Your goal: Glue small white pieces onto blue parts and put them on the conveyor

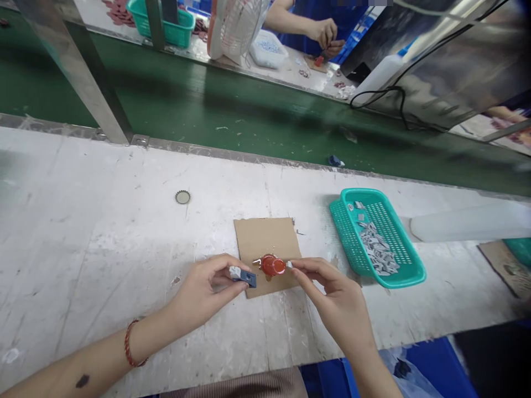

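Note:
My left hand [211, 284] pinches a small dark blue block [248, 278] with a whitish piece at its end. Between thumb and fingertips of my right hand [332, 287] is a small light grey piece [289, 265], close beside the rim of a small red cup-like container [272, 265]. That container stands on a square of brown cardboard [267, 235], with something shiny at its left side. A green plastic basket [346, 243] holding many small grey pieces [378, 249] sits to the right of my right hand.
A metal bottle cap [182, 197] lies at the left of the white table [103, 221]. A translucent white bottle [468, 221] lies at the right. Beyond the table runs a green conveyor belt [207, 121] with a metal post [83, 72]. A co-worker's hands [327, 38] are across it.

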### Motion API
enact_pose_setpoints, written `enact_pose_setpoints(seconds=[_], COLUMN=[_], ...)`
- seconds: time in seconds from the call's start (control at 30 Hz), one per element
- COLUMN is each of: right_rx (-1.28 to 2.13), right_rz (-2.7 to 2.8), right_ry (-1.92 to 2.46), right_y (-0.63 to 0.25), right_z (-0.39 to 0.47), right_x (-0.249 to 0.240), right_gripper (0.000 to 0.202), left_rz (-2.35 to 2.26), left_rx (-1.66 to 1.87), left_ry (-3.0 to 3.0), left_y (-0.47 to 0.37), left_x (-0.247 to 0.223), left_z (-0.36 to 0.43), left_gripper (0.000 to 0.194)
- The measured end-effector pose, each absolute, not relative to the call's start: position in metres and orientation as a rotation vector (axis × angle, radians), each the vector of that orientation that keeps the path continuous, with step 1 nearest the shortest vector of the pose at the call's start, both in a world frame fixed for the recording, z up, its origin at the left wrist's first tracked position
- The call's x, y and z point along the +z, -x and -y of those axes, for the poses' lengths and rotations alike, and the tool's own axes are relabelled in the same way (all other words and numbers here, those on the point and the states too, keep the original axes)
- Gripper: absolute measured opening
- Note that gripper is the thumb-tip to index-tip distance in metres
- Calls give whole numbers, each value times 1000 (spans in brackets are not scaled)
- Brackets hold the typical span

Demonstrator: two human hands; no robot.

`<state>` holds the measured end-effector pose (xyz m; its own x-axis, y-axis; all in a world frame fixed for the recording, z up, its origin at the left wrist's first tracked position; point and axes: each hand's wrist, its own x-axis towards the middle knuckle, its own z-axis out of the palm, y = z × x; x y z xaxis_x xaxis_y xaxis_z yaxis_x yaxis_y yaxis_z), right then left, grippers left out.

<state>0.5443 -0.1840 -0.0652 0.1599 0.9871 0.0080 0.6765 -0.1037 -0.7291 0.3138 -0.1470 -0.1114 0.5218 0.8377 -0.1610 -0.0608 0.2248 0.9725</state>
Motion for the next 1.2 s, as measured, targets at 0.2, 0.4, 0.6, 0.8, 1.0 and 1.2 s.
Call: enact_pose_setpoints(seconds=[0.2, 0.4, 0.6, 0.8, 1.0, 1.2], right_rx=[597, 760, 870, 893, 948, 990], right_rz=[1623, 1730, 1766, 1774, 1803, 1832], right_ry=[1784, 1648, 1605, 1592, 1596, 1559], right_y=[-536, -504, -493, -491, -493, -495], right_z=[184, 179, 176, 176, 173, 172], right_x=[-53, -43, -47, -51, -51, -44], right_gripper=[14, 10, 12, 13, 13, 17], left_rz=[-817, -821, -804, -794, -799, -782], left_rx=[726, 747, 758, 764, 767, 756], left_ry=[-1182, -1171, -1142, -1144, -1162, -976], left_y=[-314, -314, -313, -313, -314, -312], left_x=[-110, -111, -109, -108, -113, -111], left_z=[146, 146, 146, 146, 148, 148], left_gripper=[15, 14, 14, 13, 14, 13])
